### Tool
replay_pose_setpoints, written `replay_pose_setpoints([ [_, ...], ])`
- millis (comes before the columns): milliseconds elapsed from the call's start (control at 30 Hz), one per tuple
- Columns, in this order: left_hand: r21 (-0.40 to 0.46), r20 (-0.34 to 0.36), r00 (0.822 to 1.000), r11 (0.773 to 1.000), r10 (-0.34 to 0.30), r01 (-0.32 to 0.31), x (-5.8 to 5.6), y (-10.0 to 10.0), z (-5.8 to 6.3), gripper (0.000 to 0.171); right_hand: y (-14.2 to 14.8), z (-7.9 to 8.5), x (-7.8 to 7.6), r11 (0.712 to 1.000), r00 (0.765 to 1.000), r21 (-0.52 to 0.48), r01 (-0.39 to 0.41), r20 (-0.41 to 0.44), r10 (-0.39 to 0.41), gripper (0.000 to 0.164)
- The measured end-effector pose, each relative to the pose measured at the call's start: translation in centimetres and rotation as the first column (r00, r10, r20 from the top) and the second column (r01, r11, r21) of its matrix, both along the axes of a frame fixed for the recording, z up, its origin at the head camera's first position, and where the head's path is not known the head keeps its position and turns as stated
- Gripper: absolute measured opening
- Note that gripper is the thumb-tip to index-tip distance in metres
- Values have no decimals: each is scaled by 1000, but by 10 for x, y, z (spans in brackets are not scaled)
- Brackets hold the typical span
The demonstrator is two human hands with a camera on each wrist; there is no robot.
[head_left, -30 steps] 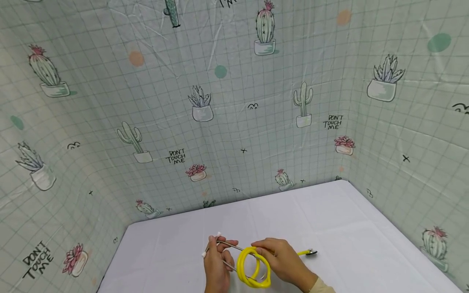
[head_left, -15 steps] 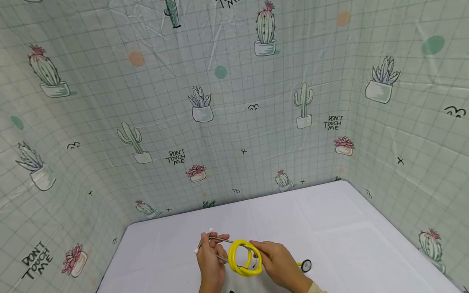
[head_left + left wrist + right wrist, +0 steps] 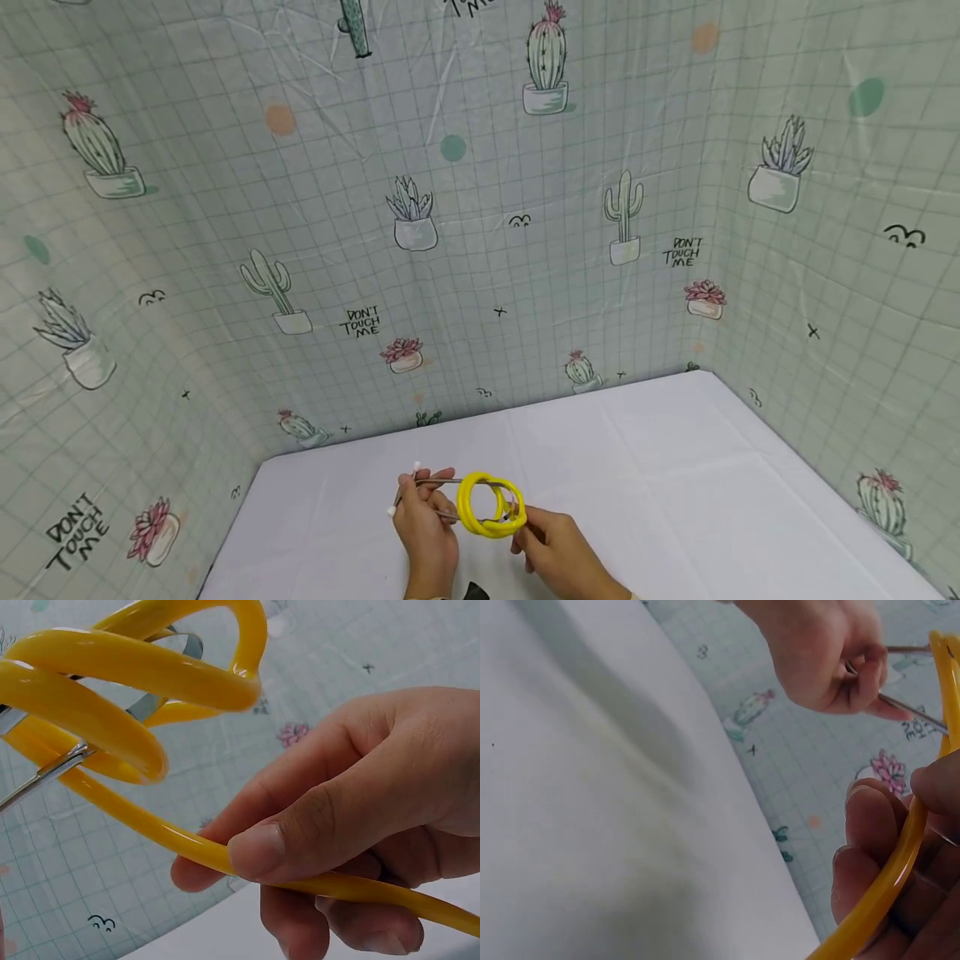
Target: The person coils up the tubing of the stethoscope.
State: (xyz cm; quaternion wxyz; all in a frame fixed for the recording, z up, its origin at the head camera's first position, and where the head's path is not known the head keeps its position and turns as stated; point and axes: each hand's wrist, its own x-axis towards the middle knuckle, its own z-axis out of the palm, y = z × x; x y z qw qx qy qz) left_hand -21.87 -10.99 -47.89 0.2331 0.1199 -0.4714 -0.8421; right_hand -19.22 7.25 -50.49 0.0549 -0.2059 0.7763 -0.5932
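Note:
A stethoscope with yellow tubing is held up above the table, its tubing wound in loops around the metal ear tubes. My left hand grips the ear tubes near the white ear tips. Close to the coil, my right hand pinches a length of tubing. In the left wrist view, the thumb and fingers of the right hand close on the trailing tube below the loops. The right wrist view has the left hand around the metal tubes. The chest piece is out of sight.
A white-covered table spreads under the hands. Cactus-printed cloth walls stand behind it and at both sides. A small black object shows at the bottom edge of the head view.
Both hands and the coiled tubing have shifted left and slightly up. The right hand has moved lower along the coil, and the chest piece, earlier beyond it, has dropped from view.

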Motion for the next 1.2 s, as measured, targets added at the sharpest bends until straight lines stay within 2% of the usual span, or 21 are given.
replay_pose_setpoints([
  [300, -71, 17, 994, 992, 105, -104, -2, 2, 1, 46, -11, -1, 5, 999, 1000, -51, 3, -3, -4, 21],
  [500, -157, -66, 983, 972, 169, -177, -5, 0, -1, 45, -16, -5, 10, 998, 1000, -56, 5, 6, -5, 21],
  [667, -200, -104, 972, 953, 211, -228, -7, -5, -5, 44, -19, -11, 15, 998, 999, -57, -29, 12, 30, 34],
  [867, -235, -78, 965, 936, 250, -262, -7, -9, -8, 44, -22, -15, 19, 996, 997, -79, -42, 54, 47, 45],
  [1000, -246, -71, 962, 930, 263, -272, -6, -9, -7, 42, -24, -15, 20, 996, 998, -77, -40, 37, 43, 48],
  [1200, -248, -102, 954, 921, 283, -300, -7, -11, -6, 41, -28, -16, 23, 996, 996, -80, -28, 78, 35, 49],
])
